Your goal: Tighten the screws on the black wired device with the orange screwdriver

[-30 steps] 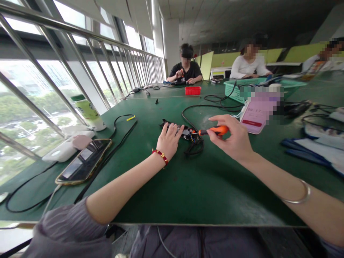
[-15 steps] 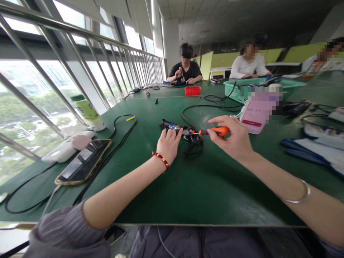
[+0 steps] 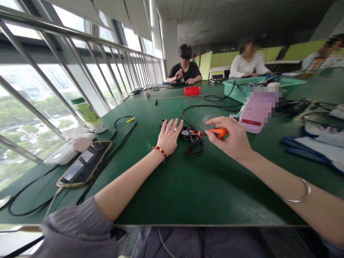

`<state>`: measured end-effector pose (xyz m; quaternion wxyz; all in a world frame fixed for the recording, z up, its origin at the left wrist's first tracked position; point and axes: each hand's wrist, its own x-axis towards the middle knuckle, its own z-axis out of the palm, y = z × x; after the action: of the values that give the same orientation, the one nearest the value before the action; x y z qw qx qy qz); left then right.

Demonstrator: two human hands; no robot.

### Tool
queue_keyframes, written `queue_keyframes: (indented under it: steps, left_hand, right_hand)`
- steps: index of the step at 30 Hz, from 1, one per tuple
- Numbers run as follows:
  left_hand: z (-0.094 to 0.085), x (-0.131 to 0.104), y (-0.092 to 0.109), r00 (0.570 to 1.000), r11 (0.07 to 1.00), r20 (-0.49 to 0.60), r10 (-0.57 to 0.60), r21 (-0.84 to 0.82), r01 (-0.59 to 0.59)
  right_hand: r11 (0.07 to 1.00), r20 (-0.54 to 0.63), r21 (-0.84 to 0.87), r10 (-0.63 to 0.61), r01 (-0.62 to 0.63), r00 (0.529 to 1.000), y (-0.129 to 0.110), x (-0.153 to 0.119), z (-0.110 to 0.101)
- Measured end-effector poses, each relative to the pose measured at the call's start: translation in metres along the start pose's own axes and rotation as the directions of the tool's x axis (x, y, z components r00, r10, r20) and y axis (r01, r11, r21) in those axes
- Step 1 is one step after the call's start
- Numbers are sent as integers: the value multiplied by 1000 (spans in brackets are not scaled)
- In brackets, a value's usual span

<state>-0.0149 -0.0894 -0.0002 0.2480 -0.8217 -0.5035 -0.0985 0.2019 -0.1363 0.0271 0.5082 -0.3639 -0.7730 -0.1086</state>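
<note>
My right hand (image 3: 232, 138) grips an orange and black screwdriver (image 3: 219, 132) by its handle, the shaft pointing left. Its thin metal shaft reaches into a dark, opened electrical device (image 3: 186, 133) with small coloured wires showing. My left hand (image 3: 169, 136) lies over the left end of that device, its fingers spread, and covers much of it. Whether the left palm presses on the device I cannot tell. A black cable (image 3: 193, 153) loops in front of the device, and its cord runs away behind toward the back right.
On the left lie a smartphone (image 3: 84, 163), a white charger and a green-topped cup (image 3: 88, 114). A red tray (image 3: 192, 91), a green basket (image 3: 232, 89) and a propped pink phone (image 3: 254, 113) stand farther back. Gloves (image 3: 311, 150) lie at right. Other people sit across the table.
My left hand has shifted slightly left and forward, its fingers now spread wider over the device. The screwdriver and my right hand have moved very little.
</note>
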Motion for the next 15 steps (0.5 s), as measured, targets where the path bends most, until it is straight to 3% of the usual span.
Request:
queue_keyframes:
  steps: [8, 15]
  left_hand:
    - [13, 6, -3, 999, 999, -53, 8, -40, -10]
    - [8, 4, -1, 997, 999, -68, 34, -27, -36]
  right_hand:
    - [1000, 1, -5, -7, 7, 1000, 0, -1, 0]
    - [1000, -30, 19, -18, 19, 999, -2, 1, 0]
